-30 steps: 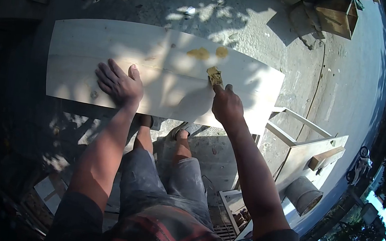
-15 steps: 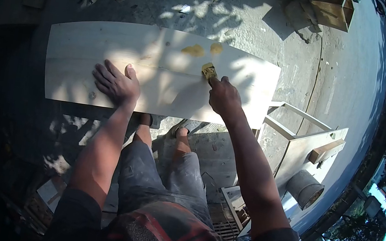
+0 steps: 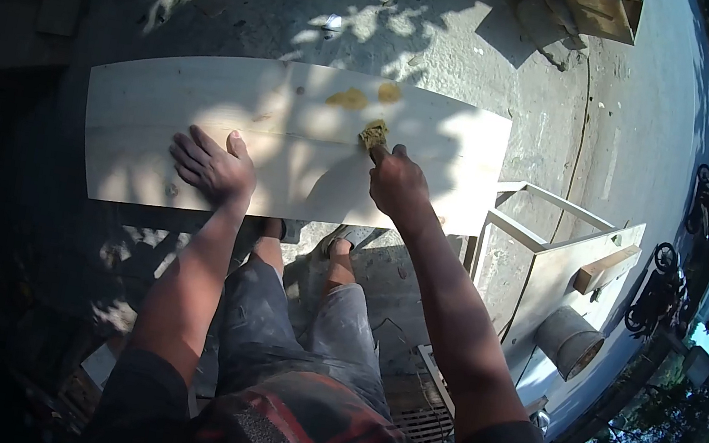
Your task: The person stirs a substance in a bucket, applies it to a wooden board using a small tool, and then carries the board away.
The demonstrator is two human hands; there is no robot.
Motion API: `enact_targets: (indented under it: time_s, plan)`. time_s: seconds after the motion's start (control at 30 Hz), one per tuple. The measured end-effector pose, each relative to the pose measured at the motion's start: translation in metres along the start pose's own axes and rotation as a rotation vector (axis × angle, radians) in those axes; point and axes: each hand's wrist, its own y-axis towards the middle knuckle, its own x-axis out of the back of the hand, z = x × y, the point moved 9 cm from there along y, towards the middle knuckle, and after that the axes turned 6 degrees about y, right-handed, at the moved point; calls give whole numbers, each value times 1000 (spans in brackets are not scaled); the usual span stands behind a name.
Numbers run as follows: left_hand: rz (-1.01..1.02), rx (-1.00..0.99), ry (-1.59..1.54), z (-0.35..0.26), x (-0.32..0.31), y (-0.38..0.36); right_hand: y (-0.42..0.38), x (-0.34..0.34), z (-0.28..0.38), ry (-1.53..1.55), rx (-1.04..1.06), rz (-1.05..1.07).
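Observation:
A long pale wooden board (image 3: 289,166) lies flat in front of me, patched with sun and leaf shadow. My left hand (image 3: 216,166) rests palm down on its left part with the fingers spread. In my closed right hand (image 3: 399,186) is a putty knife (image 3: 374,135), its handle mostly hidden by the fingers and its blade coated in yellowish putty. The blade is over the board, right of the middle. Beyond it, near the far edge, two yellow-brown smears (image 3: 348,98) mark the wood.
To the right stands a white-framed table (image 3: 539,272) bearing a wood block (image 3: 607,269) and a metal bucket (image 3: 569,343). An open cardboard box (image 3: 601,11) sits at the far right on the concrete floor (image 3: 454,44). Motorcycles (image 3: 663,291) pass or stand along the road.
My right hand has moved slightly left and nearer to me with the putty knife. The left hand stays on the board. The view has shifted a little, and motorcycles now show at the right.

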Motion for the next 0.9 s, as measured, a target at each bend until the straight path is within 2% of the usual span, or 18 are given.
enact_targets:
  time_s: [0.07, 0.13, 0.17, 0.2, 0.3, 0.33, 0.43, 0.53, 0.67, 0.73, 0.77, 0.8, 0.87, 0.9]
  plan:
    - [-23, 2, -7, 2, 0, -2, 5, -5, -10, -88, 26, 40]
    - [-18, -13, 1, 5, 1, -6, 11, 19, -5, -54, 82, -36]
    - [-10, -19, 2, 4, 2, -7, 19, 36, -3, -17, 52, -149]
    - [-16, -13, 0, 2, 2, -2, 22, 37, -8, -22, 60, -154]
    - [-25, -2, -8, 2, 1, -2, 19, 10, -19, -92, 52, 124]
    - [-28, 4, -6, 1, 3, 1, 18, 12, -7, -93, 60, 123]
    - [30, 1, 2, 2, 3, -4, 8, 14, 28, 56, 37, -56]
    - [53, 5, 6, 3, -1, 0, -6, -22, 28, 2, -29, 30]
    - [35, -1, 11, 1, 2, -3, -6, -15, 31, 49, -91, 90]
    - [33, 17, -1, 1, 3, -1, 8, -4, 35, 145, -115, -78]
    - [33, 10, 2, 2, 4, -1, 9, -20, 35, 103, -4, -74]
    - [40, 13, 2, 2, 5, -1, 10, -15, 39, 110, -13, -79]
    - [44, 15, 0, 2, 4, 3, 12, -21, 41, 47, -79, 105]
    - [52, 14, 8, 2, 3, 3, 13, -20, 41, 48, -86, 105]
